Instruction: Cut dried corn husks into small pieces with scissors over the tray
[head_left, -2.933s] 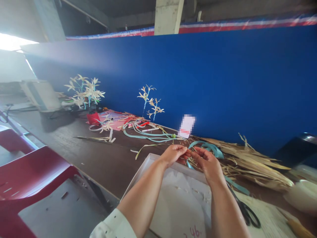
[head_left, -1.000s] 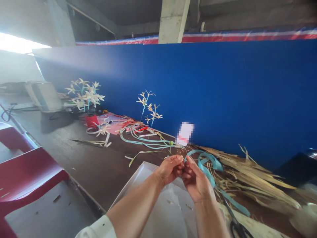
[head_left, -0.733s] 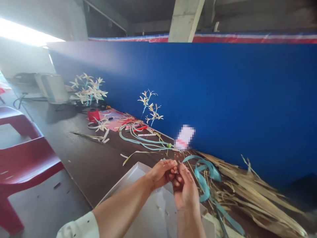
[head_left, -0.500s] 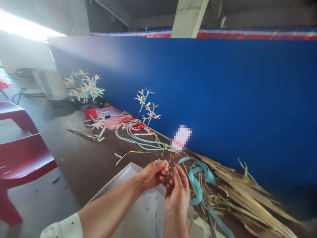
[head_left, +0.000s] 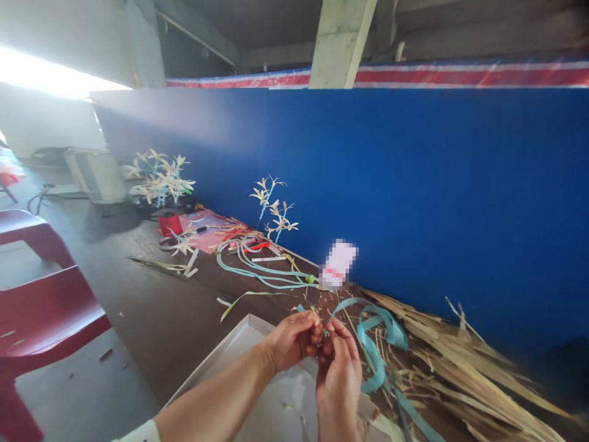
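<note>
My left hand (head_left: 291,340) and my right hand (head_left: 339,372) meet fingertip to fingertip above the far edge of a white tray (head_left: 221,366). Both are closed in a pinch on a small pale straw piece (head_left: 316,317) that barely shows between the fingers. A teal ribbon (head_left: 373,336) loops on the table just right of my right hand and trails toward the lower right. A heap of dried straw leaves (head_left: 464,362) lies beyond the ribbon along the blue wall.
The dark wooden table (head_left: 156,294) carries teal cords (head_left: 257,270), straw flower stems (head_left: 272,209), a larger straw flower bunch (head_left: 159,178) by a red pot (head_left: 170,223), and a blurred white card (head_left: 338,265). Red plastic chairs (head_left: 41,307) stand at left.
My hands stayed pinched together and drew lower and closer to me over the tray's far edge. My right hand turned more upright. The view swung a little leftward.
</note>
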The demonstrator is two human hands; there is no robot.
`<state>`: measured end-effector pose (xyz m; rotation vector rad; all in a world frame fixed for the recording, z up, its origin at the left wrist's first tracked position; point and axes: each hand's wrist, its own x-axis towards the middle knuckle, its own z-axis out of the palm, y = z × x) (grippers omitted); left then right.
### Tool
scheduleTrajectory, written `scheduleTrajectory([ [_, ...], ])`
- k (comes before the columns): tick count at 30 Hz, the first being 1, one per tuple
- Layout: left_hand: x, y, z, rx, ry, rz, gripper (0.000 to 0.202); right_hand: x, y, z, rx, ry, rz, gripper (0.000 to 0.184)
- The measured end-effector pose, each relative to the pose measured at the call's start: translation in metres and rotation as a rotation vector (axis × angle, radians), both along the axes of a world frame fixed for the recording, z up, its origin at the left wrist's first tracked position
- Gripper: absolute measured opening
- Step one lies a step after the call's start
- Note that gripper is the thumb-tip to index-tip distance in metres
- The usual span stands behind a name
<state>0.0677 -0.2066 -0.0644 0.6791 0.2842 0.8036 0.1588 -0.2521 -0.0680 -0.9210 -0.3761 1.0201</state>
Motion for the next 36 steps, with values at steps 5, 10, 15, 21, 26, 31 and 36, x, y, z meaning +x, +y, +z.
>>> scheduleTrajectory([
  [5, 0.002, -0.001, 0.002, 0.028, 0.025, 0.010, 0.032, -0.001, -0.001, 0.002, 0.009, -0.045, 0.019, 0.032],
  [10, 0.004, -0.001, 0.001, 0.018, 0.047, 0.022, 0.034, 0.001, 0.000, 0.004, 0.022, -0.095, -0.002, 0.038],
  [15, 0.006, 0.000, -0.001, -0.008, 0.039, 0.032, 0.030, 0.001, 0.002, 0.001, 0.021, -0.165, -0.004, 0.038],
  [21, 0.007, 0.001, -0.002, 0.005, 0.042, 0.068, 0.028, 0.002, 0.002, -0.003, 0.023, -0.225, -0.007, 0.035],
  [26, 0.010, 0.002, -0.003, 0.029, 0.059, 0.145, 0.030, 0.002, 0.000, 0.003, -0.022, -0.308, -0.059, 0.033],
  [31, 0.015, 0.000, -0.007, 0.093, 0.103, 0.195, 0.033, 0.006, 0.001, 0.004, -0.043, -0.342, -0.120, 0.035],
  [36, 0.021, -0.001, -0.011, 0.154, 0.129, 0.228, 0.034, 0.005, 0.004, -0.005, 0.011, -0.352, -0.112, 0.036],
])
